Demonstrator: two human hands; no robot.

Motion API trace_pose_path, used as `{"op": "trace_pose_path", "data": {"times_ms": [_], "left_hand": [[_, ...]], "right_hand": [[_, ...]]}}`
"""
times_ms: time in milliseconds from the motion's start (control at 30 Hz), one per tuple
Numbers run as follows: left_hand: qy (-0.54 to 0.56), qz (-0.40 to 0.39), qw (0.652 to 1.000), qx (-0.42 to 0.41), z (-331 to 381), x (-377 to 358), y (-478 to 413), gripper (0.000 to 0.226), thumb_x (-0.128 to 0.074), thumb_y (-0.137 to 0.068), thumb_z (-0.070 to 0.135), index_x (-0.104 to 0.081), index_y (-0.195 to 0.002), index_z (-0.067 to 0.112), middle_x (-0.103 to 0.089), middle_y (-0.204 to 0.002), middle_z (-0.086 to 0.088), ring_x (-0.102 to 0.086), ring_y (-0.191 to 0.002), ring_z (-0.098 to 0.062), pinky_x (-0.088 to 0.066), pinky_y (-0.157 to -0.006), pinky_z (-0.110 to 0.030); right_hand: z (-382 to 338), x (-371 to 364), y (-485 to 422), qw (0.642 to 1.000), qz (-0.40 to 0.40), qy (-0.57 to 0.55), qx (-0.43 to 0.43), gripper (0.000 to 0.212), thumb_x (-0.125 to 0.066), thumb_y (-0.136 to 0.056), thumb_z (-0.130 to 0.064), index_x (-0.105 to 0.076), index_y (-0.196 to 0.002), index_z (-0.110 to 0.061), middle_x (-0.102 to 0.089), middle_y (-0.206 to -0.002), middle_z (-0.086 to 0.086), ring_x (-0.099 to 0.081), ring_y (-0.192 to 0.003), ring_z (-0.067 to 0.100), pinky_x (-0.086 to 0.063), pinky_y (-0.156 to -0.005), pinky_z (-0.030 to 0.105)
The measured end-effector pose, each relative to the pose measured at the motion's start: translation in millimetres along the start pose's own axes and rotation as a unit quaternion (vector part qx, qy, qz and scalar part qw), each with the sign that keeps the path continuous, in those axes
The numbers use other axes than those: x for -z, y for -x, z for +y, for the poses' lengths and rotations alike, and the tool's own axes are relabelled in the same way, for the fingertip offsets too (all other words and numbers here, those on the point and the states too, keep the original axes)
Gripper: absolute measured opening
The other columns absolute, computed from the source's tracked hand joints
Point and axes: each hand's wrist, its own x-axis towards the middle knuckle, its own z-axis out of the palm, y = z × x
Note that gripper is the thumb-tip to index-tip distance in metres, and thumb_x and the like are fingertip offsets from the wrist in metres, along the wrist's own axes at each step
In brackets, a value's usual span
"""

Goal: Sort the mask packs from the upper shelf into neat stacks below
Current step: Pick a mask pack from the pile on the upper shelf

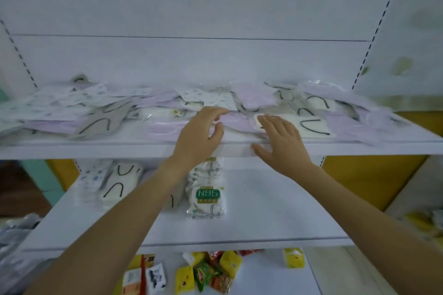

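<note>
Hands at the upper shelf (96, 149)
Left hand (200, 134) arches wide over lilac pack (165, 127); right hand (280, 141) lies flat on white pack (311, 125).

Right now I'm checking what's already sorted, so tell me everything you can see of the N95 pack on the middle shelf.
The N95 pack is a clear, crinkly plastic bag over white contents, with a green label reading N95 in white letters. It lies flat and face up, its long side running front to back, left of centre on the white middle shelf. Its far end passes out of sight behind the front edge of the upper shelf. Nothing rests on it. Whether more packs lie beneath it cannot be told.
</note>
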Motion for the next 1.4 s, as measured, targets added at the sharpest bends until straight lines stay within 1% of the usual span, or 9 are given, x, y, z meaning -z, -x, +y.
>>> {"op": "trace_pose_path", "data": {"times_ms": [100,300,500,633,733,833,1033,1233,1400], "left_hand": [[0.007,-0.006,1.000,0.026,15,-40,-23,0.039,-0.040,-0.086,0.028,-0.063,-0.112,0.011,-0.059,-0.114,0.000,-0.048,-0.095,0.003,-0.040,-0.082,-0.017],[-0.062,-0.075,0.993,0.073,35,-82,-58,0.025,-0.052,-0.093,0.020,-0.060,-0.115,0.013,-0.055,-0.120,-0.001,-0.051,-0.111,-0.014,-0.038,-0.088,-0.022],[-0.173,-0.226,0.951,0.122,56,-101,-74,0.050,-0.057,-0.088,0.049,-0.051,-0.130,0.022,-0.060,-0.116,0.001,-0.055,-0.103,-0.015,-0.044,-0.081,-0.029],[-0.149,-0.238,0.948,0.148,59,-106,-84,0.059,-0.068,-0.082,0.040,-0.047,-0.134,0.022,-0.059,-0.120,0.000,-0.056,-0.104,-0.016,-0.045,-0.087,-0.029],[-0.119,-0.240,0.950,0.162,63,-106,-95,0.052,-0.069,-0.082,0.019,-0.050,-0.130,0.027,-0.058,-0.113,0.001,-0.055,-0.100,-0.017,-0.043,-0.085,-0.029],[-0.078,-0.245,0.956,0.140,66,-104,-105,0.047,-0.059,-0.083,0.001,-0.054,-0.121,0.030,-0.056,-0.103,0.012,-0.055,-0.093,-0.004,-0.039,-0.076,-0.014],[0.038,-0.134,0.974,0.180,70,-106,-115,0.044,-0.052,-0.083,-0.004,-0.058,-0.107,0.032,-0.054,-0.108,0.024,-0.052,-0.101,0.000,-0.035,-0.078,0.001],[0.108,0.023,0.966,0.234,70,-115,-121,0.044,-0.052,-0.084,0.000,-0.058,-0.112,0.033,-0.056,-0.120,0.010,-0.055,-0.099,-0.007,-0.044,-0.088,-0.020],[0.039,0.064,0.958,0.275,65,-127,-124,0.046,-0.051,-0.089,0.006,-0.048,-0.134,0.016,-0.046,-0.135,-0.004,-0.055,-0.104,-0.020,-0.041,-0.089,-0.026]], "right_hand": [[36,-2,-4,0.993,-0.098,0.043,-0.060,0.078,-0.043,-0.089,-0.059,-0.016,-0.149,-0.016,-0.025,-0.152,0.004,-0.021,-0.140,0.026,-0.010,-0.114,0.042],[68,-15,13,0.997,0.051,0.000,0.051,0.053,-0.045,-0.078,-0.050,-0.055,-0.115,-0.013,-0.061,-0.096,0.009,-0.064,-0.082,0.030,-0.049,-0.080,0.043],[94,-7,25,0.987,-0.005,-0.094,0.129,0.061,-0.043,-0.082,-0.065,-0.056,-0.119,-0.019,-0.056,-0.118,0.003,-0.049,-0.115,0.021,-0.038,-0.102,0.049],[111,26,14,0.974,-0.088,-0.191,0.086,0.081,-0.029,-0.075,-0.078,-0.049,-0.132,-0.024,-0.046,-0.139,-0.006,-0.028,-0.137,0.015,-0.016,-0.113,0.031],[147,48,-19,0.978,-0.016,-0.207,0.006,0.051,-0.047,-0.090,-0.051,-0.059,-0.123,-0.014,-0.058,-0.128,0.004,-0.046,-0.123,0.021,-0.027,-0.101,0.025],[203,53,-56,0.989,-0.073,-0.083,-0.101,0.041,-0.050,-0.093,-0.034,-0.051,-0.131,-0.019,-0.049,-0.136,0.008,-0.042,-0.125,0.028,-0.031,-0.103,0.035],[233,36,-79,0.972,-0.192,0.036,-0.128,0.046,-0.052,-0.089,-0.034,-0.047,-0.133,-0.021,-0.044,-0.133,0.011,-0.037,-0.123,0.034,-0.033,-0.100,0.040],[231,28,-85,0.982,-0.079,-0.060,-0.159,0.029,-0.044,-0.093,-0.030,-0.069,-0.100,-0.018,-0.064,-0.104,0.009,-0.057,-0.098,0.029,-0.050,-0.082,0.038],[212,43,-82,0.939,0.045,-0.276,-0.200,0.029,-0.043,-0.097,-0.033,-0.066,-0.102,-0.016,-0.066,-0.093,0.001,-0.061,-0.091,0.022,-0.046,-0.076,0.028]]}}
